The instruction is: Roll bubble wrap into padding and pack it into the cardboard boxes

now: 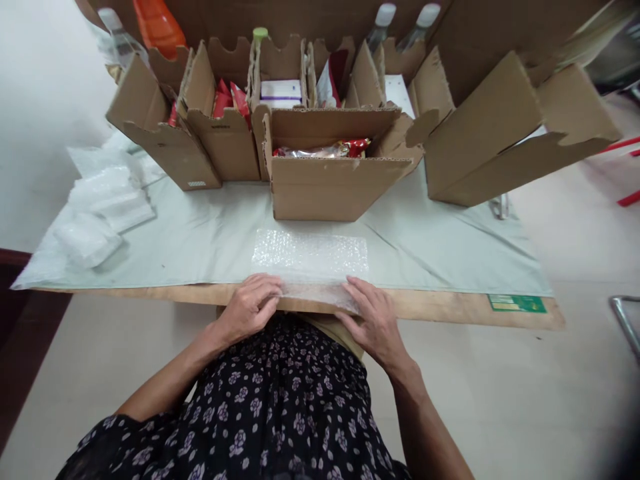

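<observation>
A sheet of clear bubble wrap (311, 255) lies flat on the cloth in front of me, its near end folded over at the table's front edge. My left hand (254, 301) has its fingers curled on the left end of that fold. At the right end, my right hand (369, 313) grips the fold, fingers on top and thumb below. Whether anything lies inside the fold cannot be made out. Just beyond the sheet stands an open cardboard box (320, 190) with red and clear plastic packets (330, 151) in it.
Several open cardboard bins (227, 157) line the back, holding red packets and white packs. A larger box (480, 143) stands right. Bubble wrap pieces (107, 200) are heaped left. Bottles (383, 20) stand behind the bins. A green card (517, 304) lies on the front edge.
</observation>
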Tool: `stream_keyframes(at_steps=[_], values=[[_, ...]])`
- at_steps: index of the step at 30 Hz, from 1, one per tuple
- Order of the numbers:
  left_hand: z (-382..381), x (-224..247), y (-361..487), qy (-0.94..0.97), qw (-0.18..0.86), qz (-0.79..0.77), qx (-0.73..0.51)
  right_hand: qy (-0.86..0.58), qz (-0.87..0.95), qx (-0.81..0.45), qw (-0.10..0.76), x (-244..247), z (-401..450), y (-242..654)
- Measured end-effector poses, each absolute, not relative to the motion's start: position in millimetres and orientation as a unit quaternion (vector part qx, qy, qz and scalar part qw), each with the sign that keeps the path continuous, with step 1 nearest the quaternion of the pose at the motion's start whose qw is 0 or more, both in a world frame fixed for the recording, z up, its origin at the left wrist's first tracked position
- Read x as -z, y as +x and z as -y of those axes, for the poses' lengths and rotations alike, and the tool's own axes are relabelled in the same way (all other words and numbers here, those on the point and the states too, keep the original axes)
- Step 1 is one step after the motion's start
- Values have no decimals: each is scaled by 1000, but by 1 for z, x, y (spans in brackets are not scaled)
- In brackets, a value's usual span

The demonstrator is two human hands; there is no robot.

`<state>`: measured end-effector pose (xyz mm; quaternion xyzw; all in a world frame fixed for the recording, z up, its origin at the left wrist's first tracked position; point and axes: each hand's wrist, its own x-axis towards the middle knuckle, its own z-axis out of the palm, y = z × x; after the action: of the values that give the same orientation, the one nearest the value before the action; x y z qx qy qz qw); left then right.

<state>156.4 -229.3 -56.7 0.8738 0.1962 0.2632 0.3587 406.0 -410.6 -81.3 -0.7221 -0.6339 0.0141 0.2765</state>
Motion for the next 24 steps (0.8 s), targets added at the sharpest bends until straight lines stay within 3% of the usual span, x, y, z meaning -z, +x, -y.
stream_keyframes(at_steps=[5, 13, 18, 24], values=[[213, 36, 148, 868, 388, -225, -216, -718, 600, -59, 347, 82, 408, 431], [190, 48, 137, 815, 411, -366, -180, -740, 461, -220, 438, 74, 396, 438], [177, 57, 158, 814, 337, -429, -200, -791, 425, -130, 421, 84, 376, 440], [168, 68, 169, 845, 245, -451, -150, -826, 458, 31, 327, 103, 365, 444]])
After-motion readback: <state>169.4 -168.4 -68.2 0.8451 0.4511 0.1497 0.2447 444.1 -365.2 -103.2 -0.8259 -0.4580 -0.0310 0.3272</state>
